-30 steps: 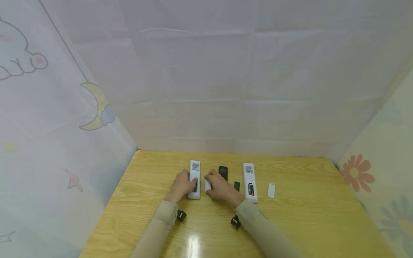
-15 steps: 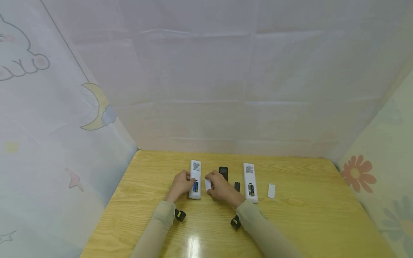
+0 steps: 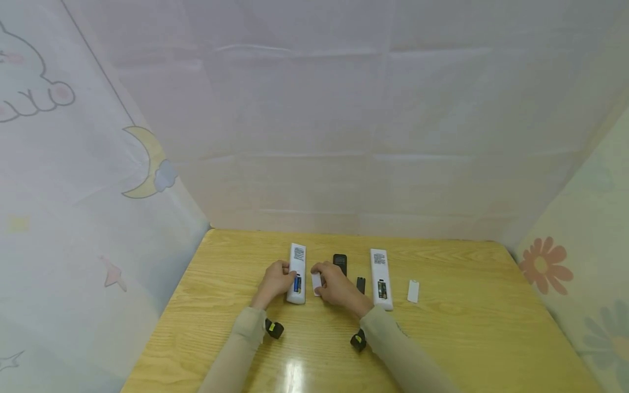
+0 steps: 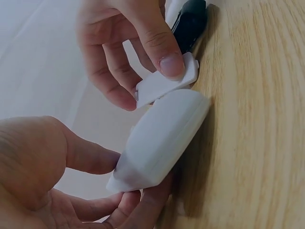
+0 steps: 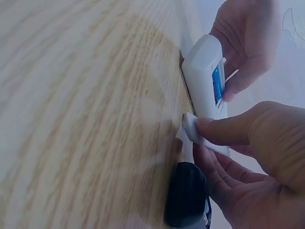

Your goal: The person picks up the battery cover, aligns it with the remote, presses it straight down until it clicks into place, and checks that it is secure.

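A white remote control (image 3: 297, 259) lies back side up, its battery compartment uncovered and blue batteries (image 3: 297, 284) inside. My left hand (image 3: 274, 281) grips it from the left, thumb on the upper edge and fingers tucked beneath in the left wrist view. Just right of it, my right hand (image 3: 339, 287) pinches a white battery cover (image 3: 316, 284) between thumb and fingers. In the left wrist view the cover (image 4: 159, 87) is tilted beside the remote (image 4: 159, 136). The batteries (image 5: 217, 86) also show in the right wrist view.
Partly behind my right hand lies a black remote (image 3: 340, 261), with a small black cover (image 3: 361, 284) to its right. Farther right are a second white remote (image 3: 379, 268), its compartment uncovered, and another white cover (image 3: 413, 291). All rest on a wooden table (image 3: 472, 327).
My left thumb has slid back from over the battery compartment to the remote's left side, so the blue batteries show. My right hand stays nearly still with the cover.
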Demonstrator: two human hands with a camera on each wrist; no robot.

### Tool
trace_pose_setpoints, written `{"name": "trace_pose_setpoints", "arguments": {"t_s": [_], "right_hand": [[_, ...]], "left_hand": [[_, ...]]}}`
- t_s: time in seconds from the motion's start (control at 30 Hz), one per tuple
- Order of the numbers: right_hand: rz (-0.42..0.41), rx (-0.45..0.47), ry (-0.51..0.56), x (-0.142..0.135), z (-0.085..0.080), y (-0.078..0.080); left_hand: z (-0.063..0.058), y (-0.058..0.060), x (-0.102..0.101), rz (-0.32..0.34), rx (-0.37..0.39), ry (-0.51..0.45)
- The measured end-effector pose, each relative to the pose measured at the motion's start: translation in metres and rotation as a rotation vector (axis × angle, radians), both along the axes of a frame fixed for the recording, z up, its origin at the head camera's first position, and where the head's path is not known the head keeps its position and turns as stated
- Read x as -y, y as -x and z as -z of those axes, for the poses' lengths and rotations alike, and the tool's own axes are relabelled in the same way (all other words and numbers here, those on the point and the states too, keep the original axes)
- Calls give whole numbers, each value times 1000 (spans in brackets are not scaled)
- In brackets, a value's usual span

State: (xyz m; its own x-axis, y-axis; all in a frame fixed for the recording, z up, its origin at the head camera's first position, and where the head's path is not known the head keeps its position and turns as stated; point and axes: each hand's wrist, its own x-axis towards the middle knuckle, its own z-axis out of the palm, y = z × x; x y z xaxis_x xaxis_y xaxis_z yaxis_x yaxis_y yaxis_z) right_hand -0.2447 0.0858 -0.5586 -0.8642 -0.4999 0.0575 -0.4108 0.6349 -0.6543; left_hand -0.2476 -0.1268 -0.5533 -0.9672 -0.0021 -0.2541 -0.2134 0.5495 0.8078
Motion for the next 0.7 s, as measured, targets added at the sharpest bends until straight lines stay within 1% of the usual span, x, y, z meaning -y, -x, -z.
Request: {"name": "trace_pose_setpoints", "arguments": {"t_s": [0.13,0.3,0.57,0.7], "right_hand": [[24,34,11,-1,0,0],[40,75,53,-3,-1,0],[21,31,77,-8,-3,5],[27,42,98,-10,-7,4]], "left_hand": [[1,1,1,-5,-3,-29],[3,2,1,-16,-13,-53],[6,6,-1,-33,-31,-61],[6,7,-2,-43,-38,-92]]}}
